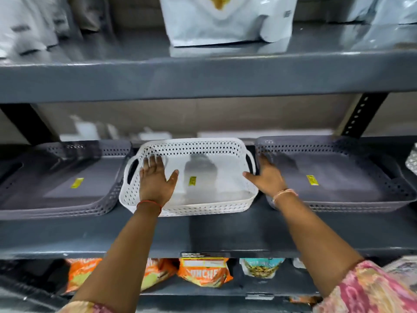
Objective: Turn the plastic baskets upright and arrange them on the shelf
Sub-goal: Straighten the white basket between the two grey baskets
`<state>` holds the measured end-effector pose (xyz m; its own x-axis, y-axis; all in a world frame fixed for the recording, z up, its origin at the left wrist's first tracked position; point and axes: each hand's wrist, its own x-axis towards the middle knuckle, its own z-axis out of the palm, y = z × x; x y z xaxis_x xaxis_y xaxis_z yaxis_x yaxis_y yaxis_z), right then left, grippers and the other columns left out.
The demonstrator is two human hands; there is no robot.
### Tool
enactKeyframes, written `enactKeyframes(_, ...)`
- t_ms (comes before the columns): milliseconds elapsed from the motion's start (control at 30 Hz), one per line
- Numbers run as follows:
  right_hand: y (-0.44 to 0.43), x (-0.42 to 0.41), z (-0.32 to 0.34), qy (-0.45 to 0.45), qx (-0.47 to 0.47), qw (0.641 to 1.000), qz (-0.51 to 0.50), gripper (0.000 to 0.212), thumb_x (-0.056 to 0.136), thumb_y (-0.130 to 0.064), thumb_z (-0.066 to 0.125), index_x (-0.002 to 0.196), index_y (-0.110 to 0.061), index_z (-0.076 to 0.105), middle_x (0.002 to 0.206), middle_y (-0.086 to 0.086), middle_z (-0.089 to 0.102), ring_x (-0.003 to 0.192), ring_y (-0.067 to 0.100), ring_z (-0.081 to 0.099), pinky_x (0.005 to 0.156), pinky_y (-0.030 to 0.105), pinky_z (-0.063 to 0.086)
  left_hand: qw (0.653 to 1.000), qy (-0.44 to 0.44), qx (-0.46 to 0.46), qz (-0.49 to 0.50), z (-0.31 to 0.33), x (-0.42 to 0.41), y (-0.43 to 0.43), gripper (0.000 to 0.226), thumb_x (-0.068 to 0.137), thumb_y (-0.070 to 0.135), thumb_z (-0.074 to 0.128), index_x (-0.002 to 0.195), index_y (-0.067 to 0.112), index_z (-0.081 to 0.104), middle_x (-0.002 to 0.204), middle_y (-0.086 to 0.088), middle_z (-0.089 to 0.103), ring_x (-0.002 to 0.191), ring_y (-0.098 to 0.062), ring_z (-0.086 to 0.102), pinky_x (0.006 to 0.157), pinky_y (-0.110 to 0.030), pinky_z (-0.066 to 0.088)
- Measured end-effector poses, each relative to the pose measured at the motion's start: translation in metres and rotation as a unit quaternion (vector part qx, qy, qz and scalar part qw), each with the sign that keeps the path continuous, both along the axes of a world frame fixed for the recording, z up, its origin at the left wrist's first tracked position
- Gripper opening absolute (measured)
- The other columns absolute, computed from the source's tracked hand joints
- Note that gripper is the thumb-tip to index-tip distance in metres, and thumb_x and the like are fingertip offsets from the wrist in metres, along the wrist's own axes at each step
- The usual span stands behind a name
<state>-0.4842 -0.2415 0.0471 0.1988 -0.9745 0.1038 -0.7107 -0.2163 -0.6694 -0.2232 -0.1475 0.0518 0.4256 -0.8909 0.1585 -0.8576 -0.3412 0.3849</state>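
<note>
Apparently near the end: three perforated plastic baskets sit upright in a row on the middle shelf (225, 231). Grey basket (56, 184) left, white basket (194, 177) centre, second grey basket (334, 175) right, each showing a yellow sticker inside. Left hand (155, 179) lies flat in the white basket, fingers spread, pinching nothing. Right hand (268, 175) rests open between the white and right grey baskets, thumb stretched onto the white rim. Likely only final nudging and spacing remain.

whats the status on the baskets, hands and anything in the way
Left hand flat inside white basket, right hand at its right side. All three baskets upright in a row on shelf. Nothing blocking.
</note>
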Motion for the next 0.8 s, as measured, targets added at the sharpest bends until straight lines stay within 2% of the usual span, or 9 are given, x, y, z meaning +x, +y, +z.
enactKeyframes(67, -0.001, -0.002, 0.0, 0.017, 0.033, 0.999, -0.016, 0.059, 0.081, -0.025, 0.065, 0.132, -0.007, 0.039, 0.132, 0.019, 0.054, 0.118, 0.037, 0.052, 0.094, 0.036, 0.042, 0.998, -0.034, 0.004, 0.047, 0.002, 0.023, 0.003, 0.073, 0.091, 0.034, 0.043, 0.144, -0.001, 0.008, 0.155, -0.023, 0.009, 0.144, -0.036, 0.004, 0.118, -0.044, 0.004)
enactKeyframes(167, 0.003, 0.0, 0.0, 0.034, 0.046, 0.998, -0.036, 0.045, 0.084, -0.021, 0.061, 0.125, -0.008, 0.048, 0.119, 0.021, 0.063, 0.108, 0.037, 0.058, 0.082, 0.029, 0.042, 0.992, 0.009, 0.013, 0.126, 0.003, 0.057, 0.01, 0.07, 0.085, 0.025, 0.053, 0.138, -0.007, 0.021, 0.146, -0.031, 0.028, 0.137, -0.043, 0.023, 0.115, -0.048, 0.018)
enactKeyframes(233, 0.006, 0.002, 0.003, 0.04, 0.041, 0.997, -0.049, 0.048, 0.084, -0.019, 0.059, 0.129, -0.01, 0.045, 0.12, 0.021, 0.063, 0.11, 0.037, 0.057, 0.086, 0.032, 0.044, 0.981, 0.074, 0.012, 0.177, 0.003, 0.073, 0.015, 0.054, 0.083, 0.024, 0.055, 0.124, -0.008, 0.038, 0.131, -0.032, 0.047, 0.123, -0.046, 0.042, 0.102, -0.049, 0.035)
enactKeyframes(300, 0.009, 0.005, 0.005, 0.049, 0.033, 0.997, -0.056, 0.05, 0.084, -0.017, 0.058, 0.131, -0.011, 0.044, 0.122, 0.02, 0.062, 0.112, 0.038, 0.056, 0.09, 0.035, 0.045, 0.974, 0.115, 0.015, 0.197, 0.004, 0.084, 0.02, 0.04, 0.083, 0.025, 0.054, 0.109, -0.005, 0.049, 0.119, -0.03, 0.057, 0.11, -0.045, 0.053, 0.088, -0.045, 0.044)
enactKeyframes(400, 0.013, 0.009, 0.006, 0.052, 0.032, 0.996, -0.062, 0.044, 0.085, -0.014, 0.055, 0.128, -0.013, 0.048, 0.119, 0.019, 0.064, 0.11, 0.037, 0.058, 0.091, 0.036, 0.045, 0.979, 0.112, 0.024, 0.168, 0.003, 0.091, 0.022, 0.031, 0.083, 0.019, 0.051, 0.101, -0.006, 0.057, 0.114, -0.031, 0.06, 0.104, -0.044, 0.055, 0.076, -0.038, 0.041)
enactKeyframes(633, 0.02, 0.012, 0.01, 0.042, 0.044, 0.997, -0.053, 0.041, 0.087, -0.01, 0.051, 0.128, -0.012, 0.048, 0.12, 0.019, 0.064, 0.109, 0.036, 0.058, 0.094, 0.033, 0.044, 0.985, 0.121, 0.007, 0.122, 0.004, 0.085, 0.024, 0.028, 0.089, 0.014, 0.047, 0.099, -0.012, 0.055, 0.112, -0.034, 0.059, 0.103, -0.047, 0.054, 0.075, -0.039, 0.04)
enactKeyframes(733, 0.024, 0.011, 0.016, 0.049, 0.07, 0.995, -0.044, 0.045, 0.086, -0.016, 0.055, 0.131, -0.014, 0.046, 0.123, 0.018, 0.062, 0.113, 0.036, 0.055, 0.095, 0.034, 0.043, 0.986, 0.126, 0.047, 0.098, 0.007, 0.09, 0.028, 0.03, 0.086, 0.02, 0.05, 0.102, -0.004, 0.056, 0.112, -0.03, 0.06, 0.103, -0.044, 0.055, 0.081, -0.039, 0.044)
enactKeyframes(800, 0.031, 0.008, 0.018, 0.075, 0.06, 0.993, -0.064, 0.046, 0.083, -0.022, 0.057, 0.128, -0.015, 0.048, 0.117, 0.021, 0.064, 0.108, 0.038, 0.057, 0.088, 0.036, 0.046, 0.983, 0.128, 0.081, 0.107, 0.009, 0.094, 0.038, 0.036, 0.074, 0.035, 0.049, 0.094, 0.006, 0.056, 0.1, -0.021, 0.062, 0.096, -0.039, 0.058, 0.078, -0.037, 0.043)
